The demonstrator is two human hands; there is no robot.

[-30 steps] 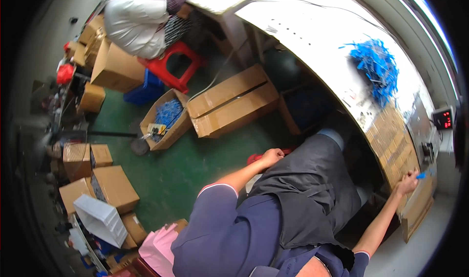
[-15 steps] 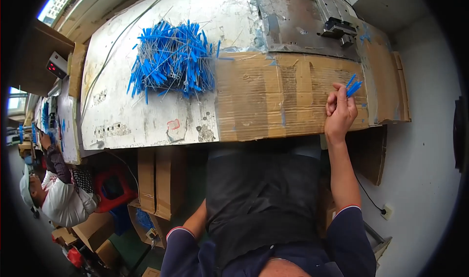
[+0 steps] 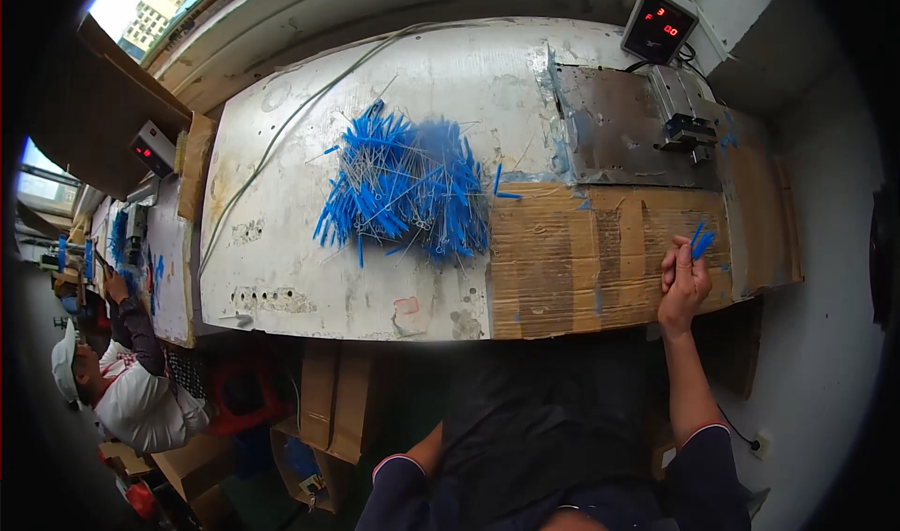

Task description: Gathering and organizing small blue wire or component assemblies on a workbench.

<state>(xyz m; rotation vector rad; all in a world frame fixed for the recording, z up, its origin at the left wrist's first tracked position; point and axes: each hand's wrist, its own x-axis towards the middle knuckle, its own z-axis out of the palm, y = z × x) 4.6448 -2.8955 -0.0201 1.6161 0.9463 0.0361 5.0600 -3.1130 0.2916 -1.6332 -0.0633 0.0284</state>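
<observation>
My right hand [image 3: 685, 287] is over the right part of the cardboard sheet, fingers pinched round a small bunch of blue-handled wire pieces [image 3: 703, 242]. Their blue ends stick up past the fingertips; the rest is hidden in the hand. A large heap of similar blue-handled wire pieces [image 3: 375, 170] lies on the white tabletop, left of the cardboard [image 3: 562, 287]. Thin metal wires, some with looped ends, poke out of it. Only a bit of my left arm [image 3: 428, 448] shows beside the dark apron; my left hand is out of sight.
Behind the cardboard, a metal plate [image 3: 605, 128] carries a clamp-like steel fixture [image 3: 686, 119]. A box with a red lit display [image 3: 660, 22] stands at the back right. A cable [image 3: 281, 128] crosses the tabletop. A co-worker [image 3: 141, 400] sits at another bench, far left.
The view has shifted, so the bench sits lower and further right, and the display box shows fully. My right hand keeps its pinch on the bunch, above the cardboard.
</observation>
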